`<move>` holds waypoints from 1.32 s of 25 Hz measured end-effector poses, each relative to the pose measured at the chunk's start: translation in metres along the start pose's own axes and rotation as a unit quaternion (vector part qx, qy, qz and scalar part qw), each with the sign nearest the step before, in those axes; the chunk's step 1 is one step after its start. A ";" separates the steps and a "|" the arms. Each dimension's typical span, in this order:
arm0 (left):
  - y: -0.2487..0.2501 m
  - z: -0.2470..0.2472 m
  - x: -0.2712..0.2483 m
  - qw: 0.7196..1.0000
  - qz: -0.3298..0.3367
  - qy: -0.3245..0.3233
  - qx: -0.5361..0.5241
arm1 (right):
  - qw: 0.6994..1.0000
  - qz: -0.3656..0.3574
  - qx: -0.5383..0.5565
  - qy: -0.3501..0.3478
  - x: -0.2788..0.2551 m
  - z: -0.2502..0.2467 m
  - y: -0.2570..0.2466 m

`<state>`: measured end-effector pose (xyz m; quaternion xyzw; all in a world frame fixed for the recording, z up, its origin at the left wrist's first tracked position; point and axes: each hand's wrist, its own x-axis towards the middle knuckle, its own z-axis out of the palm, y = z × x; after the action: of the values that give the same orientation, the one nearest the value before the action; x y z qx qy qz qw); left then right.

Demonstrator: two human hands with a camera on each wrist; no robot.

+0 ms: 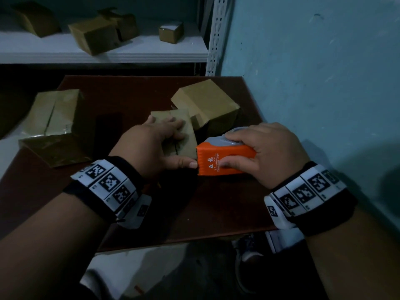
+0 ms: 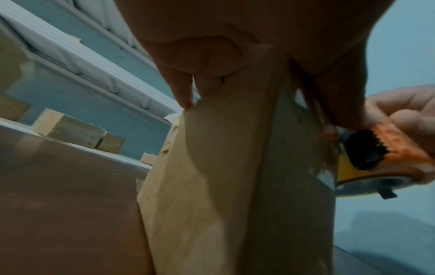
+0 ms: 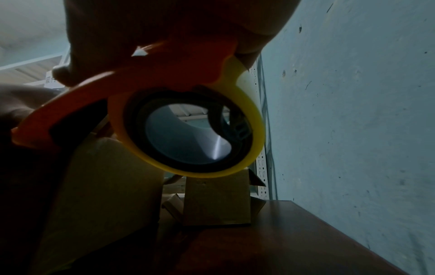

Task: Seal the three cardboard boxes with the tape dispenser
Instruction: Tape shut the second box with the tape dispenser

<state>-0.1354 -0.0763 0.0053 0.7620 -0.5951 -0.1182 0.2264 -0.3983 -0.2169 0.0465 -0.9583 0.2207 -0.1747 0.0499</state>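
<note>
A small cardboard box [image 1: 190, 139] lies in the middle of the dark brown table [image 1: 216, 202]. My left hand [image 1: 164, 139] grips it, fingers over its top and thumb on its near side. The left wrist view shows this box [image 2: 223, 167] close up, with fingers [image 2: 186, 93] curled over its far edge. My right hand [image 1: 266, 152] holds the orange tape dispenser [image 1: 218, 156], whose toothed end touches the box's right side next to my left thumb. Its yellow tape roll [image 3: 249, 115] fills the right wrist view. A second box [image 1: 205, 102] stands behind on the right, and a larger box [image 1: 54, 118] on the left.
A white shelf [image 1: 108, 55] behind the table carries several more cardboard boxes [image 1: 91, 35]. A perforated metal upright [image 1: 216, 35] stands at the shelf's right end. A blue wall [image 1: 324, 83] runs along the table's right edge.
</note>
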 end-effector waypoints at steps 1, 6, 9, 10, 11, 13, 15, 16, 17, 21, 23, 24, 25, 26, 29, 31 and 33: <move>-0.001 0.002 0.000 1.000 0.003 0.001 0.008 | 1.000 0.004 0.001 -0.002 0.000 -0.001 0.000; 0.007 0.004 -0.004 1.000 0.007 0.021 0.015 | 0.999 0.046 -0.004 -0.024 -0.001 -0.016 0.014; 0.016 0.000 -0.007 1.000 -0.018 0.013 0.008 | 0.998 0.068 -0.005 -0.019 -0.004 -0.022 0.019; 0.020 -0.003 -0.009 0.999 -0.036 0.004 0.005 | 0.997 0.070 -0.009 -0.021 -0.004 -0.023 0.019; 0.021 -0.004 -0.009 0.999 -0.047 -0.002 0.003 | 0.997 0.073 -0.012 -0.026 -0.004 -0.023 0.019; 0.021 -0.004 -0.010 0.999 -0.044 -0.001 0.002 | 0.996 0.084 -0.022 -0.033 -0.003 -0.025 0.018; 0.016 0.000 -0.009 1.000 -0.025 0.014 -0.003 | 0.993 0.103 -0.031 -0.037 0.001 -0.023 0.011; 0.014 0.002 -0.008 1.000 -0.019 0.019 -0.002 | 0.990 0.125 -0.036 -0.048 0.005 -0.020 0.004; 0.011 0.004 -0.007 1.000 -0.015 0.023 0.005 | 0.986 0.153 -0.037 -0.062 0.009 -0.017 -0.002; 0.011 0.006 -0.009 0.999 0.003 0.036 0.003 | 0.952 0.269 -0.106 -0.100 0.018 -0.018 0.001; 0.018 0.001 -0.013 0.999 0.005 0.037 -0.012 | 0.943 0.316 -0.097 -0.045 0.014 -0.027 0.015; 0.020 -0.001 -0.013 0.999 0.003 0.038 -0.015 | 0.941 0.326 -0.083 -0.025 0.011 -0.027 0.018; 0.020 -0.002 -0.012 0.999 -0.003 0.035 -0.020 | 0.943 0.327 -0.066 -0.015 0.009 -0.025 0.017; 0.019 -0.001 -0.011 0.999 -0.014 0.029 -0.025 | 0.946 0.319 -0.050 -0.018 0.007 -0.020 0.014; 0.009 0.002 -0.006 0.998 -0.025 0.034 -0.037 | 0.959 0.275 -0.034 -0.064 0.006 -0.001 0.006; 0.006 0.003 -0.004 0.997 -0.033 0.037 -0.052 | 0.961 0.260 -0.033 -0.088 0.008 0.005 0.003; 0.010 0.002 -0.004 0.997 -0.044 0.037 -0.060 | 0.961 0.254 -0.038 -0.106 0.009 0.009 0.000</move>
<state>-0.1462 -0.0746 0.0084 0.7765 -0.5439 -0.1352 0.2879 -0.3877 -0.2210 0.0405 -0.8849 0.4568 -0.0451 0.0789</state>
